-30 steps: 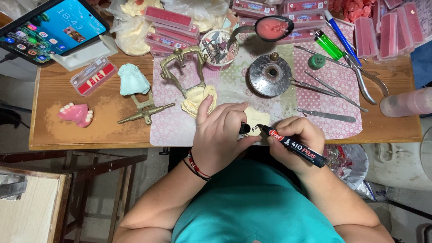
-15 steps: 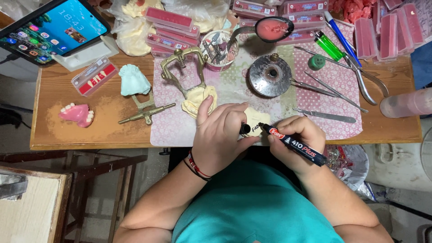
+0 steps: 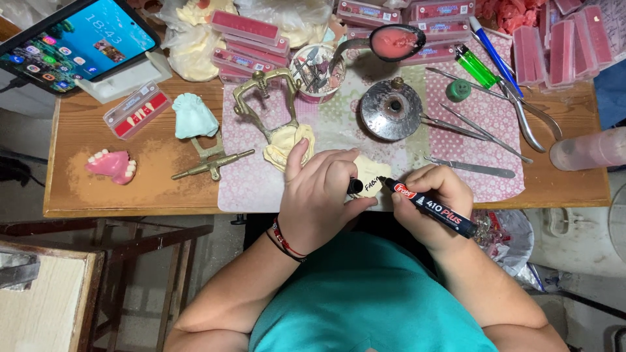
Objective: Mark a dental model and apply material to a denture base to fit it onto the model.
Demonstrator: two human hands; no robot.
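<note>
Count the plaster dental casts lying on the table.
3 plainly visible: a pale blue cast at left, a cream cast in the brass frame, and a cream cast under the left hand. More may sit in the bags behind.

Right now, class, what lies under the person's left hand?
Under the left hand lies a pale yellow plaster cast, its marked edge showing, and a black marker cap. The rest of the cast is covered; the patterned cloth lies beneath.

Dental workshop: denture (image 3: 112,164), plaster casts (image 3: 287,145).

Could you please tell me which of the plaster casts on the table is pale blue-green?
The cast left of the brass frame; the others are cream.
</note>
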